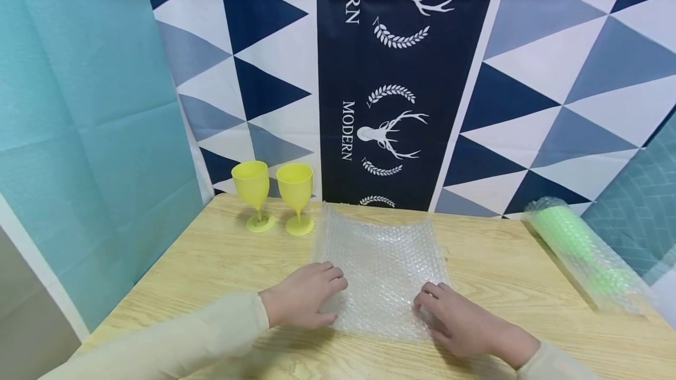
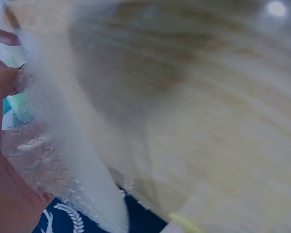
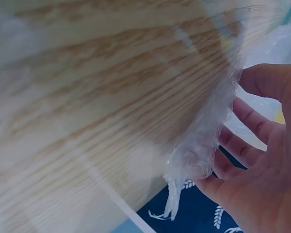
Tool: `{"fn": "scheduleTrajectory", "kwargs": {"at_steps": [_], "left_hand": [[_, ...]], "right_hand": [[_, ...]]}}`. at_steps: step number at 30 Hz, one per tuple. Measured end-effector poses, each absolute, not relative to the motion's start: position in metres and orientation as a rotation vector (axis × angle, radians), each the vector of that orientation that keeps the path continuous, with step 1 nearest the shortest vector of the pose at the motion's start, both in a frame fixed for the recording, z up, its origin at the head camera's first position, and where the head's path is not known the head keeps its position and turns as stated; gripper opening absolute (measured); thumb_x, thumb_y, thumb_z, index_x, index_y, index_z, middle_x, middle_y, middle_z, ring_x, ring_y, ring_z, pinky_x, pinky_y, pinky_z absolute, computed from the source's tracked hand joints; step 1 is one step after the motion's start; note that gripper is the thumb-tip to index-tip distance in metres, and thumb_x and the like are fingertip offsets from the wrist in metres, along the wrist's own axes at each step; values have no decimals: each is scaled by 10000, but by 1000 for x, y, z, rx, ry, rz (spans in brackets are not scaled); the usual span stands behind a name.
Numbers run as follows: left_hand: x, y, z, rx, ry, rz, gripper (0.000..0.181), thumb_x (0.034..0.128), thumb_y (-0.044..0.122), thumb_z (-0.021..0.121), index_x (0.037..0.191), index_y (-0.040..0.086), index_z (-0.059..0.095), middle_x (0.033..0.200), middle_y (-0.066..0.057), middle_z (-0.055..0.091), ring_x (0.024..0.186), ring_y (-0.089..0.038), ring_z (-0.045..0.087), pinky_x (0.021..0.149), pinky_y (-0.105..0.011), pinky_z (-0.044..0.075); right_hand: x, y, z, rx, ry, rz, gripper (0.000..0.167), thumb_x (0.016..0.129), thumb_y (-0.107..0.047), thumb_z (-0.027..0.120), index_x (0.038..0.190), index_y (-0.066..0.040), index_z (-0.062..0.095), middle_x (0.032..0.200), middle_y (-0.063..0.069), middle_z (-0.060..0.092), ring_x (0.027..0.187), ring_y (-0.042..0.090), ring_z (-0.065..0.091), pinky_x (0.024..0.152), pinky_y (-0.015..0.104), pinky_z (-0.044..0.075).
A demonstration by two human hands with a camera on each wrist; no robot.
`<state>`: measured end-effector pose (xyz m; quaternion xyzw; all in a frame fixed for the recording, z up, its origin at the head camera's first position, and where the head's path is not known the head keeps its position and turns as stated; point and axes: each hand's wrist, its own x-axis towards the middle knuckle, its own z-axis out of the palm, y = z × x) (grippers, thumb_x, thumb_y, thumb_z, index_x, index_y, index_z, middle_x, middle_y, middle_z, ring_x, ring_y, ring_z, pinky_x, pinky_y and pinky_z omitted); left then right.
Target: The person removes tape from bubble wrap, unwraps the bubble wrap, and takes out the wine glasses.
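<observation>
A sheet of clear bubble wrap [image 1: 385, 268] lies spread on the wooden table. My left hand [image 1: 308, 295] rests at its left edge, fingertips touching the plastic and the thumb apart from the fingers. At the right edge is my right hand [image 1: 465, 321], its fingers slightly bent against the wrap. In the right wrist view, the thumb and fingertips of the right hand [image 3: 266, 141] meet the bubble wrap's edge [image 3: 199, 141] with a gap between them. The left wrist view shows the bubble wrap [image 2: 43, 150] beside the left palm [image 2: 14, 194].
Two yellow goblets [image 1: 252, 186] [image 1: 296, 189] stand upright at the back left of the wooden table [image 1: 227, 263]. At the right edge lies a bright green item wrapped in bubble wrap [image 1: 581, 251]. A patterned cloth [image 1: 391, 75] hangs behind the table, a turquoise one [image 1: 90, 104] at left.
</observation>
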<state>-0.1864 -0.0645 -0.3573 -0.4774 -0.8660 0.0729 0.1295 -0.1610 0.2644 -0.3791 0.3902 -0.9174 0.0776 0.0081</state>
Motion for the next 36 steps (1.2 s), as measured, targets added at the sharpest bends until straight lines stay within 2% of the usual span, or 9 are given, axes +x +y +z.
{"fn": "scheduleTrajectory", "kwargs": {"at_steps": [2, 10, 15, 18, 23, 26, 30, 33, 36], "left_hand": [[-186, -69, -361, -1381, -2529, 214, 360, 848, 409, 618, 1106, 158, 595, 1074, 43, 625, 984, -111, 570, 877, -242, 496], [-189, -77, -374, -1371, -2645, 90, 360, 844, 386, 624, 1113, 147, 593, 1078, 34, 619, 1019, -109, 575, 999, -264, 472], [-192, -75, -378, -1370, -2724, -17, 414, 850, 382, 634, 1189, 151, 578, 1119, 34, 612, 1038, -99, 558, 972, -244, 483], [-192, -74, -379, -1375, -2755, -55, 452, 838, 379, 648, 1226, 159, 573, 1118, 40, 605, 1012, -80, 537, 909, -207, 492], [-191, -72, -378, -1366, -2774, -53, 465, 820, 390, 674, 1223, 177, 582, 1107, 47, 601, 996, -71, 530, 895, -196, 492], [-190, -72, -377, -1359, -2777, -45, 467, 818, 391, 683, 1223, 179, 586, 1135, 36, 607, 1033, -87, 549, 934, -212, 493], [-189, -72, -377, -1351, -2787, -42, 468, 815, 392, 691, 1222, 183, 588, 1140, 36, 608, 1036, -88, 556, 952, -221, 491], [-189, -73, -377, -1348, -2806, -66, 457, 810, 381, 698, 1210, 189, 590, 1101, 52, 602, 981, -64, 535, 904, -201, 492], [-188, -74, -377, -1350, -2816, -86, 449, 802, 377, 708, 1196, 196, 594, 1056, 68, 592, 920, -39, 502, 835, -172, 483]], "right_hand": [[-161, 266, -378, 1218, -2854, 256, 341, 813, -149, 707, 1113, -205, 556, 1072, -90, 513, 941, 45, 470, 786, 315, 498], [-165, 273, -377, 1253, -2715, 245, 365, 774, -148, 740, 1096, -205, 578, 1066, -89, 522, 958, 43, 490, 789, 308, 507], [-168, 278, -374, 1257, -2707, 272, 366, 776, -153, 748, 1093, -214, 575, 1062, -91, 515, 958, 41, 486, 787, 302, 502], [-166, 282, -373, 1238, -2691, 280, 345, 774, -154, 749, 1071, -214, 585, 1051, -97, 520, 949, 43, 490, 779, 289, 502], [-161, 287, -363, 1116, -2669, 307, 314, 781, -135, 745, 1042, -235, 601, 1072, -115, 542, 966, 53, 539, 793, 265, 528], [-161, 292, -354, 1070, -2523, 321, 352, 730, -80, 780, 1009, -219, 618, 1057, -120, 559, 954, 47, 552, 832, 145, 483], [-167, 309, -341, 1038, -2340, 323, 387, 672, -19, 801, 984, -180, 638, 1022, -100, 589, 948, 45, 532, 900, 31, 355], [-175, 330, -332, 1001, -2296, 277, 340, 694, -40, 795, 969, -173, 645, 991, -76, 608, 936, 58, 527, 888, 50, 359], [-185, 357, -326, 955, -2277, 190, 258, 722, -89, 787, 933, -148, 651, 939, -48, 617, 878, 100, 540, 822, 103, 400]]}}
